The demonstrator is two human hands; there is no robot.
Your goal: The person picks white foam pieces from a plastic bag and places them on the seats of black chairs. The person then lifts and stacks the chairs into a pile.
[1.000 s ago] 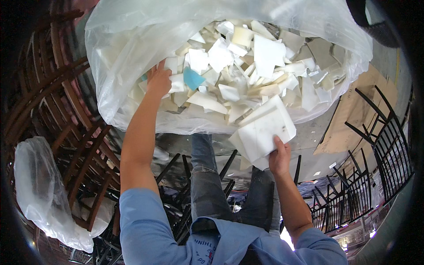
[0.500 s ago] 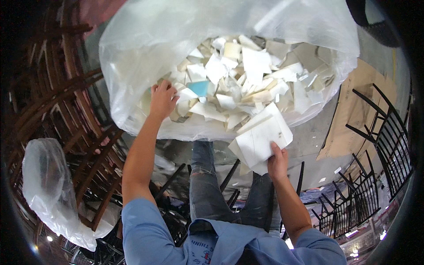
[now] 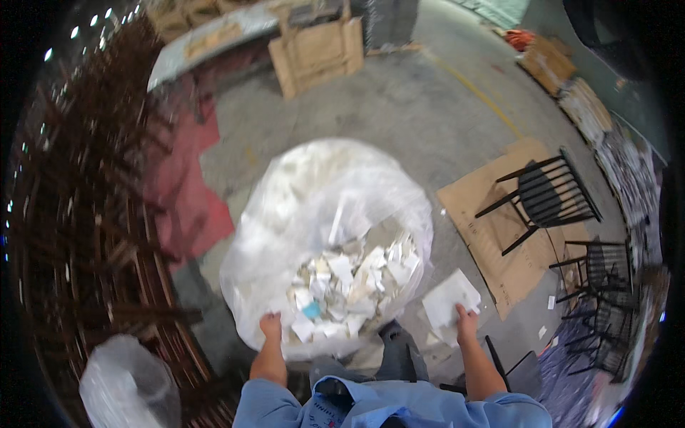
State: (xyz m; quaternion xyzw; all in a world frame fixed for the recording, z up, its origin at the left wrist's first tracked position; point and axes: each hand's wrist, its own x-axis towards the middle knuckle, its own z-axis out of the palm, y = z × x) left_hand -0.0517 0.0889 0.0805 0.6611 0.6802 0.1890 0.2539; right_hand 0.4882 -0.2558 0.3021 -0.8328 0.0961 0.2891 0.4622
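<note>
A large translucent plastic bag [image 3: 246,278] stands on the floor in front of me, its mouth wide. Inside lie many white and cream scrap pieces [image 3: 342,271], with one blue piece [image 3: 312,310] among them. At the bag's near left rim my left hand [image 3: 270,324] is closed on the plastic, the fingers partly hidden. My right hand [image 3: 467,322], off to the right of the bag, pinches a few flat white sheets [image 3: 446,298] by their right edge. What the sheets are made of I cannot tell.
Stacked dark brown wooden frames [image 3: 93,235] line the left side, near another plastic bag [image 3: 132,389]. To the right, a black spindle-back chair [image 3: 539,192] stands on flattened cardboard [image 3: 499,250], with more black chairs [image 3: 599,285] nearer. A cardboard-covered panel [image 3: 321,53] stands at the back.
My view has risen and widened to show more floor. The left hand has left the scraps for the bag's rim; the right has carried the white sheets rightward, away from the bag.
</note>
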